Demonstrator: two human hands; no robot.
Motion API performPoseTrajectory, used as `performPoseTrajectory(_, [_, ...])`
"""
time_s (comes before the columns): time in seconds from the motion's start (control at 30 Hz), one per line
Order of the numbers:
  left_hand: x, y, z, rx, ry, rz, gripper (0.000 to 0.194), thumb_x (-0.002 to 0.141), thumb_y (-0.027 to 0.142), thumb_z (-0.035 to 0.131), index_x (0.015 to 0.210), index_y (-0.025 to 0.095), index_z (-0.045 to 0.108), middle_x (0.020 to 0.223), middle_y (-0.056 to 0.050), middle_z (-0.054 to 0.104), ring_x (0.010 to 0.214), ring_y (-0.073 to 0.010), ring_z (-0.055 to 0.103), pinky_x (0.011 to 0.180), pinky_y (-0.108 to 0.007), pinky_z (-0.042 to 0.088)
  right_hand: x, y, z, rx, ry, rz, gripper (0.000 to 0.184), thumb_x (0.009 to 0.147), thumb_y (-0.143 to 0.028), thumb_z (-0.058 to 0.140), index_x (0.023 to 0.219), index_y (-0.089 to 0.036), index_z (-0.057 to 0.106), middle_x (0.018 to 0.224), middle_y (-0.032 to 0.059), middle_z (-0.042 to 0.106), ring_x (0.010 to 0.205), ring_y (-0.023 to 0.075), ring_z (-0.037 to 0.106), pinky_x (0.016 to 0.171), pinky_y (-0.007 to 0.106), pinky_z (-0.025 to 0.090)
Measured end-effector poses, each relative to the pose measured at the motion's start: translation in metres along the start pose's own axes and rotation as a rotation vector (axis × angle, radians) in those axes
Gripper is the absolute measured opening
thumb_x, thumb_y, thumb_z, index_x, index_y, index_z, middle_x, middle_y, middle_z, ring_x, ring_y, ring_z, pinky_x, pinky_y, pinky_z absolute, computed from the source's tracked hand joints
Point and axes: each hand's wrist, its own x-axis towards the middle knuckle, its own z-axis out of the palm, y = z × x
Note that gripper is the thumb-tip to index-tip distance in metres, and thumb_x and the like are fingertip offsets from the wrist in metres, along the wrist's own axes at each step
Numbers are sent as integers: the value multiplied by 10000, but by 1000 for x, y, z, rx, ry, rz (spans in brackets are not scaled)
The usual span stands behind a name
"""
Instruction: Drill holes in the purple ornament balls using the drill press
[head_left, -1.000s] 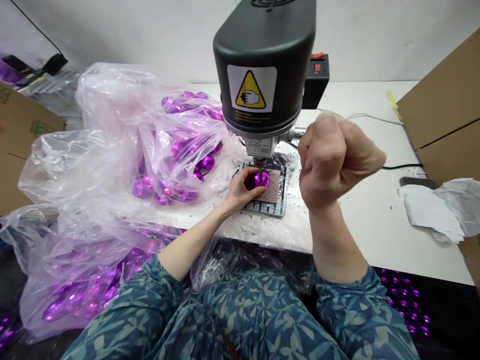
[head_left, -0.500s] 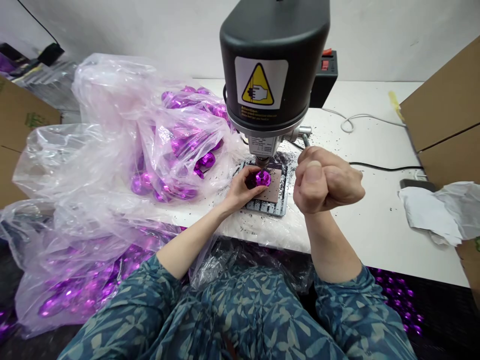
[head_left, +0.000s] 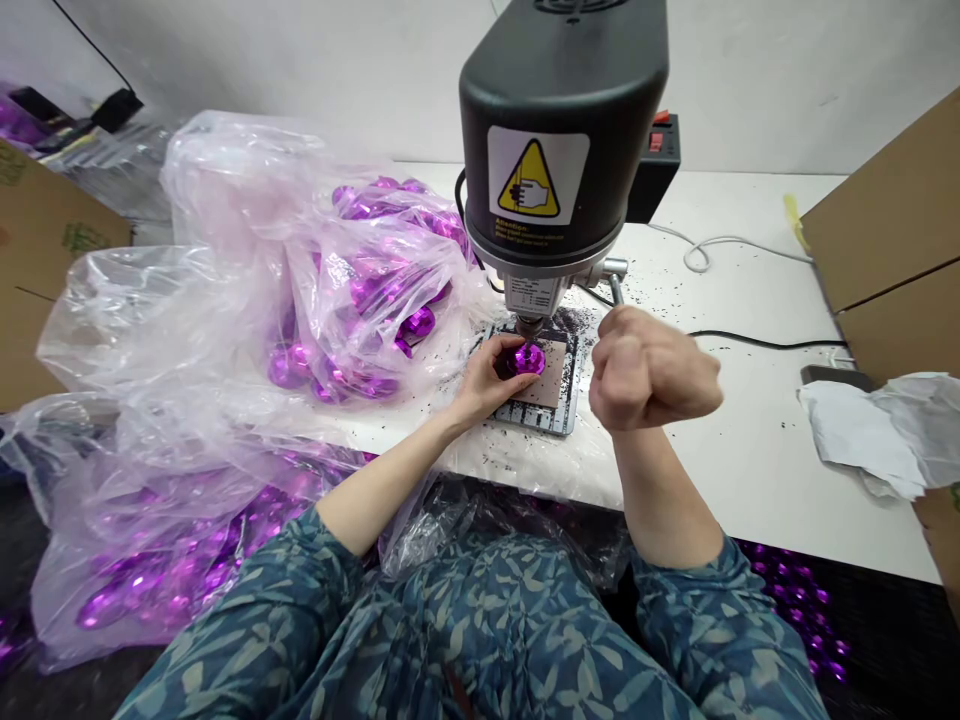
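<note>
My left hand (head_left: 487, 382) pinches a shiny purple faceted ball (head_left: 529, 360) between thumb and fingers. It holds the ball on a brown board (head_left: 552, 386) over the slotted metal base (head_left: 537, 420), right beneath the chuck (head_left: 529, 326) of a black bench drill press (head_left: 559, 95). Whether the bit touches the ball I cannot tell. My right hand (head_left: 654, 372), slightly blurred, is closed in a fist around the end of the press's lever (head_left: 616, 290); the grip itself is hidden inside the fingers.
A clear plastic bag (head_left: 225, 190) with many purple balls (head_left: 418, 322) spreads across the left. Dark shavings litter the white table (head_left: 750, 450). Cardboard boxes (head_left: 892, 210) stand at the right, near crumpled white paper (head_left: 862, 430). Cables (head_left: 765, 343) run behind my right hand.
The view has shifted a little, so the drill press sits further right. My right fist is slightly lower and further left relative to the press. My left hand stays on the ball.
</note>
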Motion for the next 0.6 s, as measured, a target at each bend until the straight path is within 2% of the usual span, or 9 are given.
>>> performPoseTrajectory(0.07, [-3,5,2,36,49,-10,479,790,322,983,1170,201,717,1145,-88,789,1038,-237,759,898,-362,621,18,-3,5,-51,24,135,509,1047,-155,575,628,-217,292,513,-79,289,400,47,285,419,290,212])
performPoseTrajectory(0.13, [-15,13,2,116,146,-3,454,793,317,972,1138,201,700,1083,-71,776,979,-223,748,841,-343,614,37,-6,11,-81,17,266,531,1063,-257,616,627,-231,314,530,-67,319,431,70,297,451,322,239])
performPoseTrajectory(0.23, [-51,26,1,211,227,119,415,844,320,926,1155,204,677,1050,-58,757,938,-207,743,811,-337,620,56,-6,18,-46,24,386,554,1026,-435,656,623,-253,322,537,-65,312,444,85,320,496,339,259])
performPoseTrajectory(0.3, [-87,30,2,184,127,289,432,888,354,895,1228,216,666,1068,-64,762,945,-210,761,800,-340,639,60,-7,20,-54,28,436,572,1001,-517,649,623,-252,313,544,-65,293,448,79,326,525,345,242])
performPoseTrajectory(0.4, [-139,28,10,109,-200,580,403,910,451,878,1218,263,700,1061,-82,791,917,-244,788,764,-369,667,58,-9,23,-99,45,442,573,976,-616,609,631,-257,326,551,-63,268,455,82,325,544,350,250])
performPoseTrajectory(0.47, [-162,25,19,148,-444,676,217,961,333,794,1170,303,743,1099,-92,823,905,-263,795,791,-395,680,57,-11,25,-134,67,456,588,953,-659,595,625,-268,304,543,-58,254,457,99,314,541,364,264])
performPoseTrajectory(0.5, [-169,24,24,193,-526,691,210,972,238,726,1165,313,761,1131,-97,833,906,-268,796,805,-398,680,57,-12,25,-143,82,467,599,940,-672,596,619,-272,287,537,-54,249,456,110,306,536,375,267])
performPoseTrajectory(0.53, [-172,24,28,244,-575,698,297,961,151,657,1181,312,775,1168,-107,837,909,-273,796,810,-395,678,56,-12,26,-143,90,480,610,930,-681,600,613,-276,272,531,-49,248,457,121,299,531,386,274])
performPoseTrajectory(0.6, [-173,27,33,314,-587,743,405,945,87,583,1228,289,790,1216,-132,833,900,-273,794,789,-383,676,57,-12,27,-121,95,490,617,922,-683,611,601,-281,272,518,-43,256,457,139,293,525,400,295])
